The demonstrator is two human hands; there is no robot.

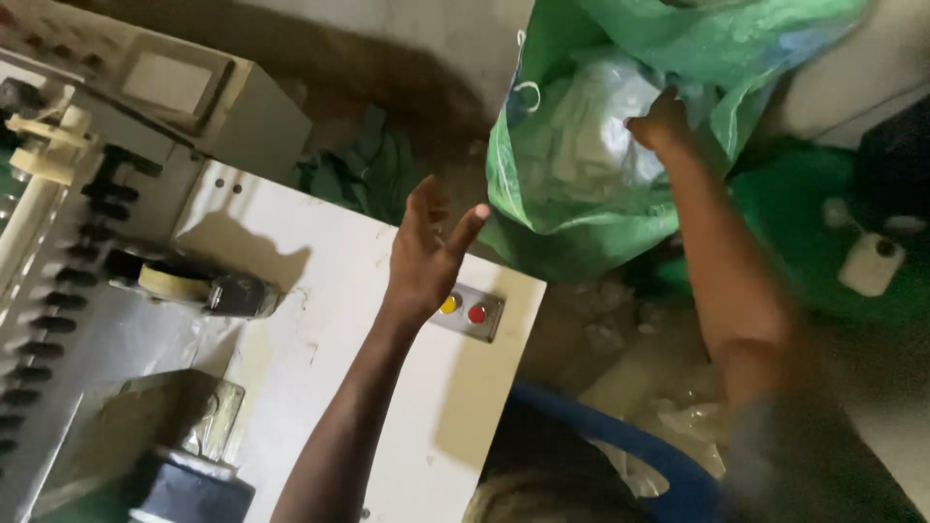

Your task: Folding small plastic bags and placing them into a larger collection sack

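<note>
Right hand (pixel 662 124) reaching inside green sack (pixel 581 208), grip unclear; left hand (pixel 426 254) spread, empty.

The right hand (pixel 662 124) reaches inside the sack (pixel 581 194), beyond the machine top's (pixel 320 320) far right corner. The left hand (pixel 426 257) hovers over that corner, just behind the button panel (pixel 469 312). A tape roll (pixel 165 281) lies by the left edge.

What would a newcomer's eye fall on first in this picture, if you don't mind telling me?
Most likely the big green woven sack at top centre, with the right hand reaching into its mouth among clear plastic. Next, the left hand raised open just left of it, above the yellow and red buttons on the cream machine top.
</note>
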